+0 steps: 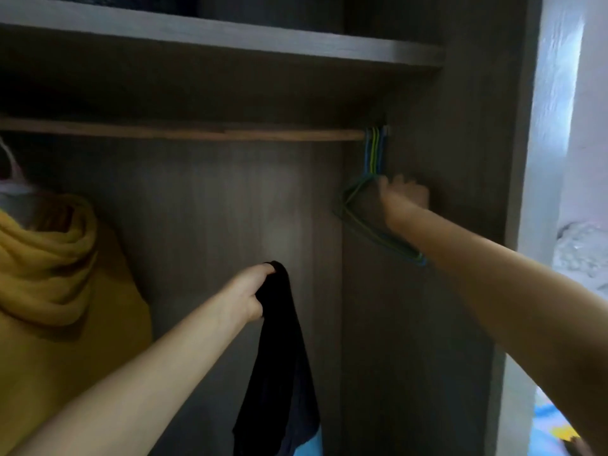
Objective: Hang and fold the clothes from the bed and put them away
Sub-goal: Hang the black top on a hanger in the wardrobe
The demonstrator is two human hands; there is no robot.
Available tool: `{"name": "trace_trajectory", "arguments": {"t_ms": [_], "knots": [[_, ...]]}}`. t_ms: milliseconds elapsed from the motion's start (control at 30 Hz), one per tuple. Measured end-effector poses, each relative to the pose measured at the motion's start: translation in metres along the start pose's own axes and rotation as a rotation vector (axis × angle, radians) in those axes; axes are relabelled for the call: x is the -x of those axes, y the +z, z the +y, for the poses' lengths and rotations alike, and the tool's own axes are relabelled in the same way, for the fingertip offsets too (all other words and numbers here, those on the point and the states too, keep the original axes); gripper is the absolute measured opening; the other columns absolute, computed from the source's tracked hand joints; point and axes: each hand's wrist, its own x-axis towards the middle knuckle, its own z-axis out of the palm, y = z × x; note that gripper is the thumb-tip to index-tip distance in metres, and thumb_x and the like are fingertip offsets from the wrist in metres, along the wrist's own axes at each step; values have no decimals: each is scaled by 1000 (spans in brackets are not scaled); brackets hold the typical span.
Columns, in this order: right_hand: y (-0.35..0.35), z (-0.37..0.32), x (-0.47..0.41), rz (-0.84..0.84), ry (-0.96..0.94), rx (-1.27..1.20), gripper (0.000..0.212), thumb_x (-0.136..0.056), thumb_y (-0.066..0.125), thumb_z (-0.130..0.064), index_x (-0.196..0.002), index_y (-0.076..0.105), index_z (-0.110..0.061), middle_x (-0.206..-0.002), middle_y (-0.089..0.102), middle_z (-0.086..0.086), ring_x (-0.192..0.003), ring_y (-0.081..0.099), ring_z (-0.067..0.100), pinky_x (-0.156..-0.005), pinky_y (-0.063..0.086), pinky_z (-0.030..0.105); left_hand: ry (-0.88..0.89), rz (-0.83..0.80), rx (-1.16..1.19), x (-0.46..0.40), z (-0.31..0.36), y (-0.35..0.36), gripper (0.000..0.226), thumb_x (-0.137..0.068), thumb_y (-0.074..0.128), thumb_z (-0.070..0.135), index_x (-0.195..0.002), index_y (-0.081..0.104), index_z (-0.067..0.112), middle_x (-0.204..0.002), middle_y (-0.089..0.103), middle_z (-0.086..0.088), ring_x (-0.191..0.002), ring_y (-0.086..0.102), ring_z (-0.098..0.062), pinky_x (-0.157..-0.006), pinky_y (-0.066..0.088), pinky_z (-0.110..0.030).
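Observation:
My left hand (248,292) grips a black garment (279,363) at its top; the cloth hangs straight down inside the open wardrobe, with a light blue patch at its lower end. My right hand (403,195) reaches to the far right end of the wooden rail (184,133), at several thin blue and green wire hangers (373,153) bunched there. The hand is blurred, its fingers lie over the hangers' lower frames, and whether they close round one is unclear.
A mustard-yellow hooded garment (56,274) hangs at the left of the wardrobe under a pink hanger hook (11,162). A shelf (230,41) runs above the rail. The wardrobe's right side panel (523,159) stands close to my right arm; bright bedding shows beyond it.

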Motion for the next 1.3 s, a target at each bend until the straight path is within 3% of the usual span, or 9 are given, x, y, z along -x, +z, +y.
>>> {"name": "trace_trajectory", "arguments": {"t_ms": [167, 433, 533, 633, 767, 900, 1067, 1167, 1300], "knots": [[10, -1, -16, 54, 49, 10, 38, -99, 33, -5, -135, 46, -5, -133, 43, 18, -116, 49, 38, -79, 41, 37, -2, -59, -16, -14, 10, -26, 22, -97, 53, 17, -84, 59, 0, -85, 61, -16, -73, 58, -29, -56, 50, -41], [2, -24, 26, 236, 67, -231, 30, -90, 49, -2, -119, 47, -3, -120, 49, 20, -100, 59, 44, -76, 47, 46, -59, -126, -55, -33, 7, -40, 21, -97, 53, 17, -90, 58, -2, -84, 59, -15, -72, 56, -30, -74, 47, -43], [44, -36, 83, 311, 125, -581, 32, -93, 46, -8, -125, 44, -10, -118, 57, 18, -99, 60, 41, -77, 45, 43, -73, -154, -76, -39, -1, -42, 19, -98, 50, 15, -92, 56, -1, -82, 58, -14, -71, 55, -29, -75, 49, -42], [85, -59, 149, 226, 281, -1158, 28, -96, 54, -13, -123, 47, -13, -91, 63, 9, -71, 60, 23, -62, 43, 27, -108, -188, -145, -43, -14, -42, 25, -98, 47, 9, -76, 55, -2, -70, 59, -13, -64, 54, -26, -45, 52, -31], [95, -70, 196, -18, 529, -1821, 17, -96, 56, -32, -97, 64, -17, -53, 31, -5, -37, 26, 4, -36, 18, 15, -130, -253, -292, -42, -44, -35, 29, -98, 42, 7, -70, 50, 3, -62, 54, -12, -59, 50, -22, -32, 42, -21], [71, -61, 237, 125, 479, -1899, 32, -96, 53, -36, -85, 75, -17, -47, 21, -12, -37, 18, 5, -38, 17, 12, -36, -259, -529, -45, -80, -32, 20, -98, 45, 12, -94, 59, -2, -75, 56, -13, -62, 54, -23, -41, 43, -20], [19, -58, 270, 413, 336, -2089, 38, -99, 42, -39, -78, 69, -23, -46, 25, -14, -35, 21, 2, -39, 21, 9, 318, -250, -1344, -31, -96, -22, 45, -101, 40, 32, -128, 51, -2, -127, 57, -17, -107, 58, -29, -76, 43, -29], [1, -71, 291, 490, 338, -2141, 40, -101, 37, -36, -69, 59, -26, -44, 25, -13, -34, 19, 2, -39, 20, 10, 324, -343, -1616, -4, -97, -6, 35, -101, 39, 21, -126, 57, 4, -112, 62, -9, -99, 60, -21, -74, 47, -26], [-12, -77, 324, 593, 381, -2132, 36, -97, 37, -33, -65, 53, -26, -44, 25, -14, -34, 19, 3, -41, 19, 10, 179, -486, -1479, 26, -90, 12, 26, -96, 39, 8, -106, 62, 7, -79, 51, 0, -82, 45, -17, -52, 37, -14]]}}
